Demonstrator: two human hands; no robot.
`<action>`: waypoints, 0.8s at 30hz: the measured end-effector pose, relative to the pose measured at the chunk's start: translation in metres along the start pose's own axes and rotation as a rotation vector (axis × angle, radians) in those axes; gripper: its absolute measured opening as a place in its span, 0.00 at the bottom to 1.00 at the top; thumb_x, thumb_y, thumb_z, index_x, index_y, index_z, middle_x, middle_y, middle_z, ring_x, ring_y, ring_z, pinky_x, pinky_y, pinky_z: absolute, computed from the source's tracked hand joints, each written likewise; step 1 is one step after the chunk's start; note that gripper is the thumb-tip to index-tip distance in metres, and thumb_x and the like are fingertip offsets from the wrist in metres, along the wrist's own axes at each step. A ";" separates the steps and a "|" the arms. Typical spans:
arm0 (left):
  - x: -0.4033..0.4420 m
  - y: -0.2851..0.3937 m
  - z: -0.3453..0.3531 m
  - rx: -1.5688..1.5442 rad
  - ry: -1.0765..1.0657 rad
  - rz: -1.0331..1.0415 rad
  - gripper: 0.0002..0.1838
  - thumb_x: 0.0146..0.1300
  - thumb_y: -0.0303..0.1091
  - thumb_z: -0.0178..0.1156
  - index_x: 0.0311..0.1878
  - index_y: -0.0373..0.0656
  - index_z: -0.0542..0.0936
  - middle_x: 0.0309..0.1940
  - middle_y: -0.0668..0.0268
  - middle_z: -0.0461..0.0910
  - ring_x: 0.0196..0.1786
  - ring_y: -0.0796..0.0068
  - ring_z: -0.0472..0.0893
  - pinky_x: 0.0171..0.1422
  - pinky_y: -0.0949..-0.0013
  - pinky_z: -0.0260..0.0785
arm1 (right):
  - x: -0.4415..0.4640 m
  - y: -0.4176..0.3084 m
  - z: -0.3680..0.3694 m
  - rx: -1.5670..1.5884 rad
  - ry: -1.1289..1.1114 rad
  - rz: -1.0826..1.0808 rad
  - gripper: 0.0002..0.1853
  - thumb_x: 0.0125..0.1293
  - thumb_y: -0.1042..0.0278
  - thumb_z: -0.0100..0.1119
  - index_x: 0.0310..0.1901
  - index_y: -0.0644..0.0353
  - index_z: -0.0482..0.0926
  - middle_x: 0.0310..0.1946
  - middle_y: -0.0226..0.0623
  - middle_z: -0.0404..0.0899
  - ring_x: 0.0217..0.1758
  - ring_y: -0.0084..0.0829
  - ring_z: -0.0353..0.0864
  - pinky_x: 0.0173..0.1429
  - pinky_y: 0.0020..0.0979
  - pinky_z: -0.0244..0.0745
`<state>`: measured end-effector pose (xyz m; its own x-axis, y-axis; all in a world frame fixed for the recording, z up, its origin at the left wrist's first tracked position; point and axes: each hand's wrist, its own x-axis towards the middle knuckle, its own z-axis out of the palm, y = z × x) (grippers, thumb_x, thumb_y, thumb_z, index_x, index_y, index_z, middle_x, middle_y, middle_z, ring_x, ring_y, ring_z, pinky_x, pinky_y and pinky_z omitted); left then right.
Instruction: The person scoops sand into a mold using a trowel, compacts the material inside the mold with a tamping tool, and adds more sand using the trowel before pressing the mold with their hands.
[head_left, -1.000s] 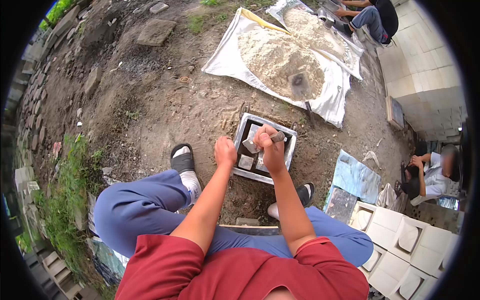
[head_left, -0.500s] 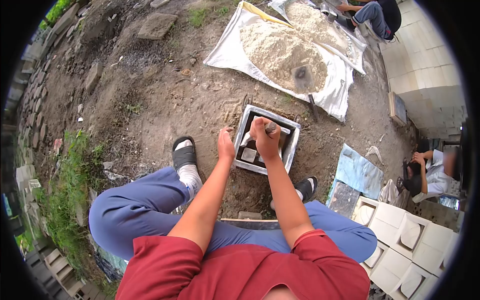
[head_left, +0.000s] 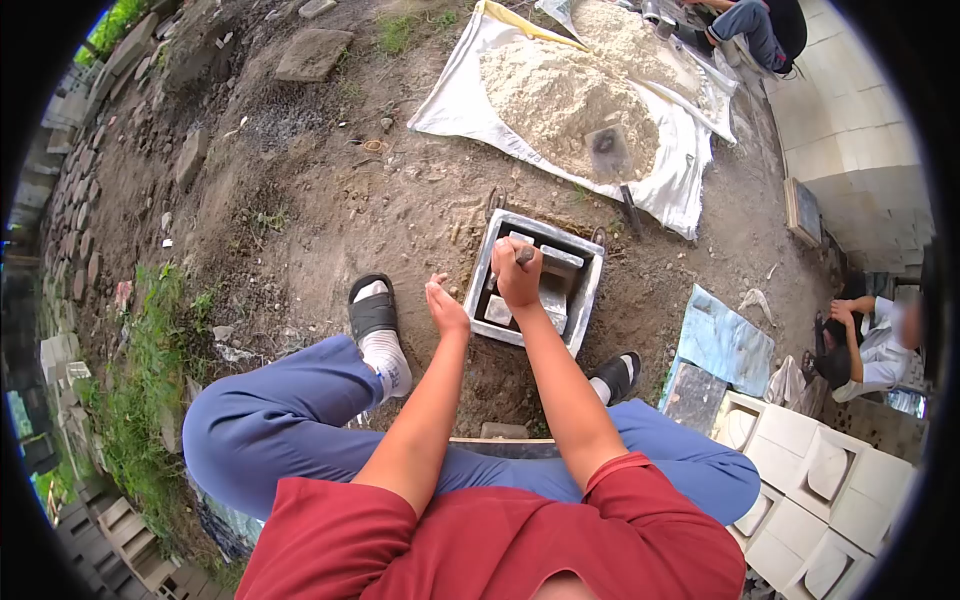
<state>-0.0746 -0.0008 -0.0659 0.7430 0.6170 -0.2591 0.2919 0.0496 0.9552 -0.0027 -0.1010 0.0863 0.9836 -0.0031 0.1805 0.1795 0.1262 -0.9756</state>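
Between my feet stands a square metal box mould with greyish-white walls and light metal blocks inside. My right hand is over its middle, closed around a dark, round-ended tool handle. Below the fist, the tool's working end is hidden. Just outside the left wall, my left hand is open and holds nothing, its fingers loosely extended and slightly curved.
Beyond the mould, pale powder is heaped on a white sheet, with a small plate on it. Hollow cast blocks lie at right by a blue sheet. Two people sit along the right side.
My right hand, with the tool handle, has moved slightly left and toward me, uncovering more of the mould's right interior. My left hand has dropped back a little from the mould.
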 end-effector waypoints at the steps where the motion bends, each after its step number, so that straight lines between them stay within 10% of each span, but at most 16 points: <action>1: -0.002 0.002 -0.003 -0.089 0.049 -0.062 0.32 0.87 0.51 0.30 0.59 0.35 0.80 0.68 0.50 0.76 0.76 0.56 0.69 0.82 0.58 0.53 | 0.005 -0.006 0.001 0.085 0.011 0.070 0.25 0.78 0.72 0.50 0.18 0.57 0.60 0.15 0.22 0.61 0.18 0.16 0.57 0.23 0.28 0.51; 15: -0.008 0.020 -0.003 0.002 0.072 -0.027 0.32 0.86 0.52 0.31 0.57 0.35 0.80 0.65 0.50 0.78 0.72 0.55 0.73 0.80 0.57 0.58 | -0.022 -0.020 0.012 -0.271 -0.101 -0.237 0.21 0.72 0.72 0.57 0.21 0.65 0.63 0.15 0.35 0.57 0.19 0.24 0.56 0.25 0.36 0.54; 24: -0.009 0.027 -0.006 0.044 0.021 0.087 0.27 0.86 0.44 0.35 0.55 0.34 0.81 0.62 0.47 0.79 0.70 0.49 0.75 0.77 0.53 0.63 | 0.004 -0.082 0.014 -0.085 -0.023 0.003 0.23 0.76 0.70 0.56 0.21 0.65 0.62 0.16 0.28 0.58 0.22 0.19 0.54 0.26 0.34 0.51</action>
<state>-0.0768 -0.0005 -0.0373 0.7540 0.6340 -0.1717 0.2533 -0.0395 0.9666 -0.0133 -0.0975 0.1686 0.9835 0.0202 0.1796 0.1786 0.0420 -0.9830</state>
